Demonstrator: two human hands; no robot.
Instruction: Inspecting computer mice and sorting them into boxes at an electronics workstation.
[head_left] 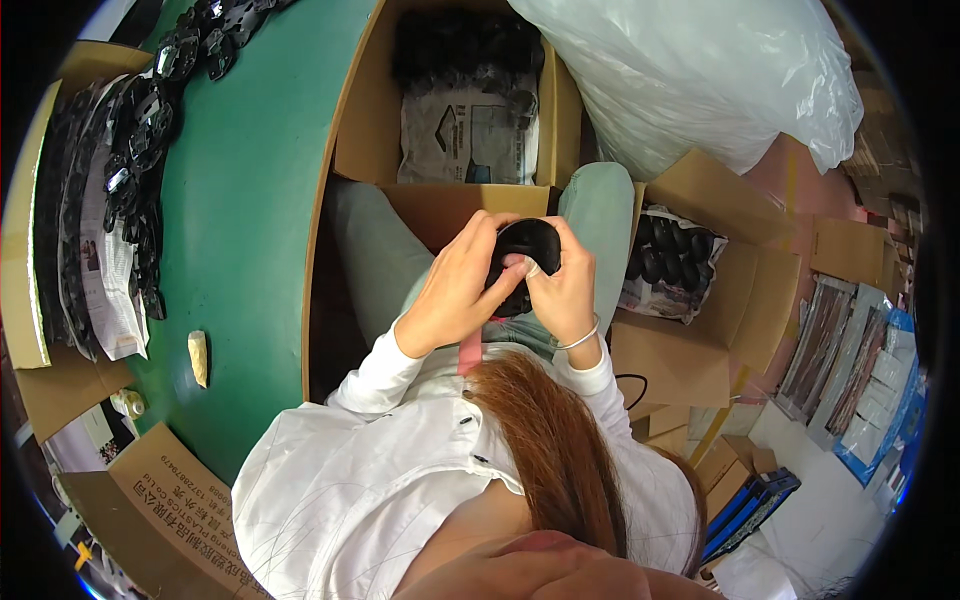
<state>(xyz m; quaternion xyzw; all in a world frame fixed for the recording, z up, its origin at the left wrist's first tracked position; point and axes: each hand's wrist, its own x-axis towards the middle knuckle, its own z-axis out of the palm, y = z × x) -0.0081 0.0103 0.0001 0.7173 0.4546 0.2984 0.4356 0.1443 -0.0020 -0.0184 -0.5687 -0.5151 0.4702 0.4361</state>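
A person sits looking down at their own lap, both hands raised together just above the knees. Between the hands is a rounded black plastic part [527, 250], glossy and roughly oval, held clear of any surface. Its long axis runs from upper right to lower left, tilted across the body.

The left hand [455, 290] grasps the part from the left side, fingers curled over its upper edge and the palm under its lower end. The right hand [562, 285] grasps it from the right, the thumb pressing on the near face; a taped fingertip shows against the black. A thin bangle [580, 340] circles the right wrist. Both hands are touching the part, so neither is nearer; the part lies directly between them, in front of the chest.

Just beyond the hands stands an open cardboard box [360, 130] holding a printed sheet and more black parts at its far end. To the person's right, another open box [740, 280] holds a bag of black parts [670, 260]. A green desk [250, 200] lies to the left, with a row of black parts [140, 160] along its far left edge. A large clear plastic bag [700, 80] fills the upper right.
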